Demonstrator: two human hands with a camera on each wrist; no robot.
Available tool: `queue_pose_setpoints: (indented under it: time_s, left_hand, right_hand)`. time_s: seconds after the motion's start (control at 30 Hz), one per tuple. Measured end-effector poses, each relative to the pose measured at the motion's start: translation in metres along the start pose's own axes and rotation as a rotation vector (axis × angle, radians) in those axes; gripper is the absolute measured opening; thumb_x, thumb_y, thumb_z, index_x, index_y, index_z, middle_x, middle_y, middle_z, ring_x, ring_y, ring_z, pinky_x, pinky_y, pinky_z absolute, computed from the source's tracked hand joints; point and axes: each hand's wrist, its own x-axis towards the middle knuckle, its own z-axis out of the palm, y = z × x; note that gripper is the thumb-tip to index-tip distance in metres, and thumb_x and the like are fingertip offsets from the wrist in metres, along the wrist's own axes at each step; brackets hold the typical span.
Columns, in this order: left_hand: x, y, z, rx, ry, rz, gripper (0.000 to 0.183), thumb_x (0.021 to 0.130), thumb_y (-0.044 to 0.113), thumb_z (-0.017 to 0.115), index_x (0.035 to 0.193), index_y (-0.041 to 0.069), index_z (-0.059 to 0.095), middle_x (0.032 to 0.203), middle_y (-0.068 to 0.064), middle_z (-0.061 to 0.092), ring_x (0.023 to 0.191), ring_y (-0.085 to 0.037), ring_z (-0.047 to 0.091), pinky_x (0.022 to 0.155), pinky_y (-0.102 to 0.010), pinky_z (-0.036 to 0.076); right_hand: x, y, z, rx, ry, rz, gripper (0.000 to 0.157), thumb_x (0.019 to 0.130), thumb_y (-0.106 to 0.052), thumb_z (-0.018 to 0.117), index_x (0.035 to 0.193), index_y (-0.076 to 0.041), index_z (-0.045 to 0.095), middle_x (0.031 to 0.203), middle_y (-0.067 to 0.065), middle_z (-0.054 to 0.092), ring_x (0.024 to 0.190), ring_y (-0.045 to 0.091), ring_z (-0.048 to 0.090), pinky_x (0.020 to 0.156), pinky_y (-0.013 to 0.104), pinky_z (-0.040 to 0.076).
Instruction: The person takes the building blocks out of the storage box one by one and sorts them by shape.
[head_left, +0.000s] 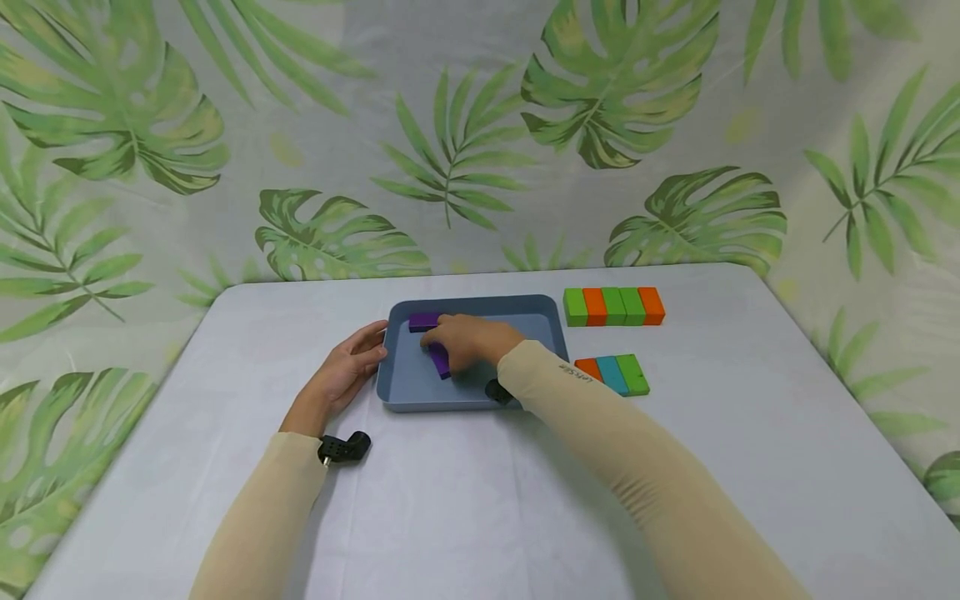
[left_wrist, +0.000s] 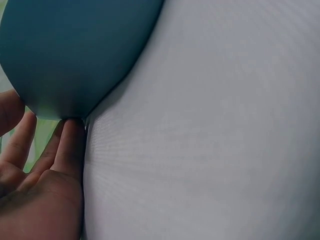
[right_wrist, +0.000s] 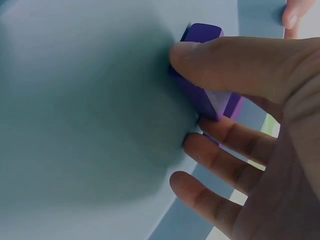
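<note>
A shallow blue-grey tray (head_left: 408,367) lies on the white-covered table. Inside it, my right hand (head_left: 476,337) pinches a purple block (head_left: 440,361) that slants across the tray floor. The right wrist view shows the thumb (right_wrist: 215,62) over this block, with the lower fingers (right_wrist: 205,192) spread apart beside it. Just beyond, a second purple block (head_left: 423,323) lies near the tray's back left corner, partly covered by the right hand. My left hand (head_left: 347,371) rests its fingers against the tray's left wall, and its fingertips (left_wrist: 72,130) meet the outer side.
Right of the tray, a row of several green and orange blocks (head_left: 614,307) stands toward the back. A shorter row of orange, blue and green blocks (head_left: 612,376) sits nearer, partly behind the right sleeve (head_left: 600,425). A leaf-print cloth (head_left: 465,225) hangs behind the table.
</note>
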Motion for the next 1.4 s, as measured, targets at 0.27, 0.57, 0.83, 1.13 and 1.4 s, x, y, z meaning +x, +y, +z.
queue_pose_setpoints:
  time_s: [0.27, 0.57, 0.83, 1.13, 1.4]
  left_hand:
    - [-0.001, 0.002, 0.001, -0.007, 0.002, -0.006, 0.065, 0.101, 0.005, 0.050, 0.159, 0.014, 0.023, 0.166, -0.012, 0.021, 0.152, -0.027, 0.024, 0.127, -0.045, 0.019]
    - [0.001, 0.001, 0.002, -0.014, 0.009, -0.008, 0.066, 0.100, 0.004, 0.052, 0.159, 0.014, 0.024, 0.166, -0.013, 0.021, 0.152, -0.027, 0.024, 0.126, -0.044, 0.021]
    - [0.000, 0.001, 0.001, -0.008, -0.011, 0.011, 0.065, 0.101, 0.004, 0.049, 0.159, 0.013, 0.022, 0.166, -0.014, 0.021, 0.152, -0.028, 0.024, 0.125, -0.043, 0.021]
    - [-0.001, 0.001, 0.000, 0.001, -0.021, 0.011, 0.064, 0.101, 0.004, 0.048, 0.159, 0.013, 0.022, 0.166, -0.013, 0.020, 0.153, -0.027, 0.023, 0.124, -0.041, 0.022]
    - [-0.003, 0.001, 0.000, 0.006, -0.034, 0.032, 0.064, 0.102, 0.003, 0.047, 0.159, 0.010, 0.020, 0.166, -0.016, 0.018, 0.154, -0.030, 0.019, 0.127, -0.046, 0.016]
  right_hand:
    - [0.000, 0.006, -0.003, 0.043, 0.013, -0.012, 0.065, 0.085, -0.018, 0.075, 0.145, -0.018, 0.051, 0.142, 0.011, 0.053, 0.121, 0.024, 0.052, 0.110, 0.040, 0.045]
    - [-0.018, 0.022, -0.014, 0.077, 0.066, -0.027, 0.072, 0.084, -0.022, 0.076, 0.149, -0.012, 0.045, 0.137, 0.010, 0.055, 0.117, 0.021, 0.054, 0.106, 0.037, 0.047]
    - [-0.063, 0.054, -0.022, 0.056, 0.129, -0.013, 0.068, 0.085, -0.027, 0.076, 0.145, -0.010, 0.049, 0.135, 0.011, 0.056, 0.119, 0.024, 0.055, 0.108, 0.042, 0.047]
    - [-0.131, 0.099, -0.017, 0.259, 0.218, -0.044, 0.063, 0.086, -0.019, 0.074, 0.142, -0.006, 0.050, 0.123, 0.012, 0.057, 0.115, 0.031, 0.056, 0.097, 0.046, 0.052]
    - [-0.191, 0.136, -0.002, 0.287, 0.300, 0.039, 0.066, 0.086, -0.018, 0.075, 0.144, -0.002, 0.048, 0.136, 0.016, 0.056, 0.121, 0.037, 0.059, 0.097, 0.053, 0.052]
